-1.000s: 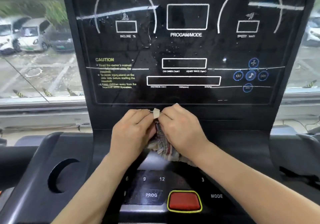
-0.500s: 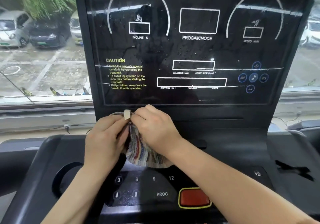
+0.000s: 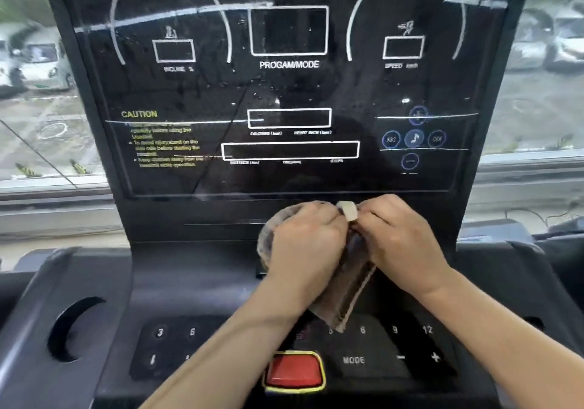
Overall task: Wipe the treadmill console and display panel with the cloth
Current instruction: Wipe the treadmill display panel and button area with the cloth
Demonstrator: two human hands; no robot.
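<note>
Left hand (image 3: 303, 244) and right hand (image 3: 401, 238) both clamped on the bunched cloth (image 3: 350, 285), knuckles together. Cloth hangs over the console (image 3: 196, 282), just below the display panel (image 3: 284, 92).

Black panel (image 3: 205, 92), white outlines and arcs, yellow caution text (image 3: 139, 113), blue-ringed icons (image 3: 414, 138). Cloth (image 3: 350, 288) brown with pale stripes, cream tag (image 3: 349, 211). Down low, red button (image 3: 292, 370), yellow rim, on dark grey console (image 3: 189, 282).

Left hand (image 3: 303, 246), right hand (image 3: 403, 244): curled grips
</note>
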